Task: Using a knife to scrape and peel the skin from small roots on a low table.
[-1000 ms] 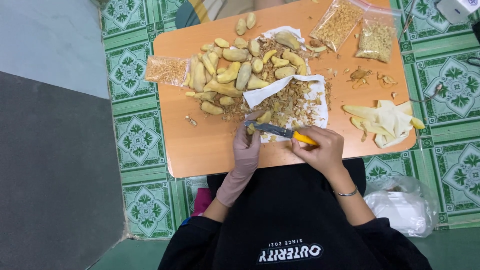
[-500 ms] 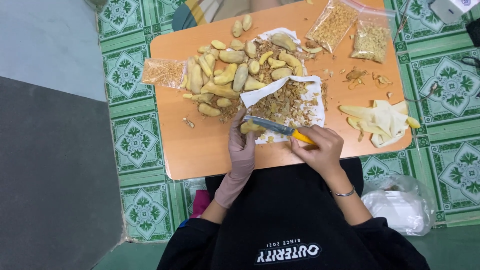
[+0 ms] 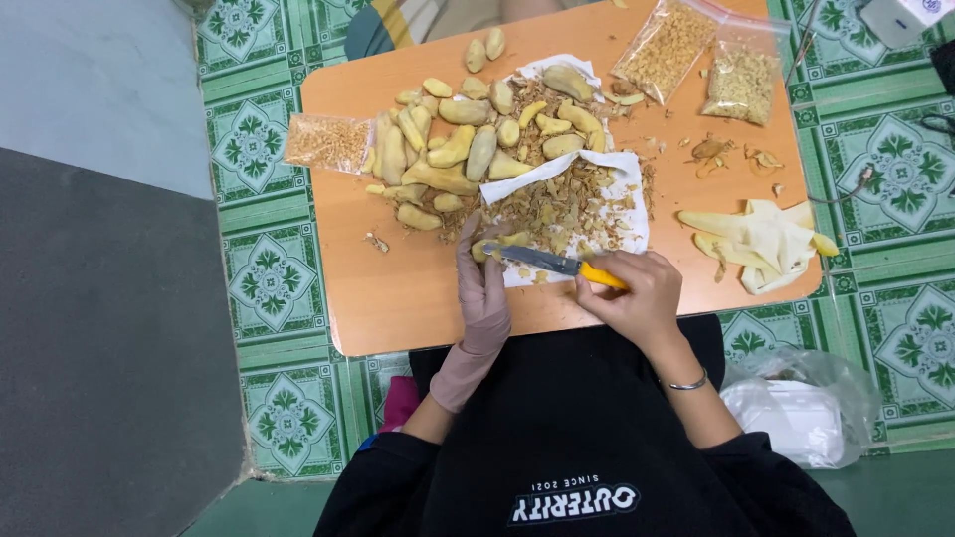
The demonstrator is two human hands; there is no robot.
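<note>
The left hand (image 3: 484, 290), in a pale pink glove, grips a small yellowish root piece (image 3: 499, 244) at the near edge of the white paper sheet (image 3: 617, 171) — fingers wrapped round its lower end, the piece lying crosswise just above the fingertips. The bare right hand (image 3: 637, 295), a thin bangle at its wrist, is closed on the orange handle of a knife (image 3: 557, 265), and the grey blade runs left from that fist to touch the root piece held over the sheet's near left corner. The sheet itself lies on a low orange table (image 3: 398, 298) and is strewn with brown peelings (image 3: 562, 209) across its middle. Beyond the sheet's left and far edges sits a loose heap of unpeeled roots (image 3: 458, 149), pale tan and knobbly, some resting on the paper's far part. Left of that heap lies a small clear bag of dried bits (image 3: 326, 142); well beyond the sheet's far right corner lie two more clear bags (image 3: 701, 65) of similar bits, side by side. To the right of the sheet, apart from it, pale yellow peeled slices (image 3: 766, 239) rest on the table near its right edge, with a few brown scraps (image 3: 711, 151) between them and the bags. Off the table, to the right of the person's arm, a white plastic bag (image 3: 806, 408) sits on the green patterned floor tiles (image 3: 269, 268).
</note>
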